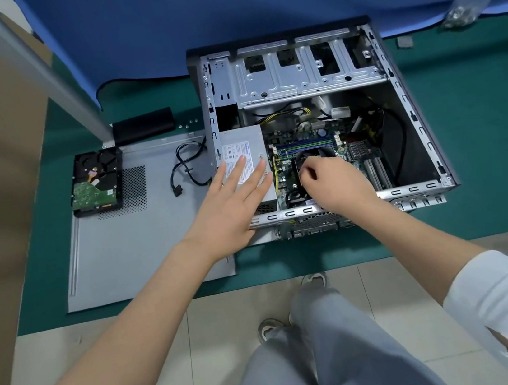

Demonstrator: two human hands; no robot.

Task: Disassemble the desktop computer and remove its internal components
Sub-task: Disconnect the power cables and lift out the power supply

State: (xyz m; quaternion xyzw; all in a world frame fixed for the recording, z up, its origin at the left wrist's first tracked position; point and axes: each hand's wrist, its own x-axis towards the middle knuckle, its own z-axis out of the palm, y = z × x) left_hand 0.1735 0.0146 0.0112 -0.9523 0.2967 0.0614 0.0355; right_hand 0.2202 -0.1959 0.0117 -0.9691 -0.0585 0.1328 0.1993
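Black CPU cooler (306, 155) under right hand (332, 181), fingers curled.

The table mat (482, 134) is teal green; the cloth (220, 11) behind it is blue; the computer case (413, 124) is bare silver metal with a black outer shell; its motherboard (311, 148) is green (with yellow wires beside it); the removed side panel (142, 240) is grey, with a dark dotted vent patch; the sleeves (506, 303) are white.

Right hand (332, 178) hides the cooler fan (306, 155).
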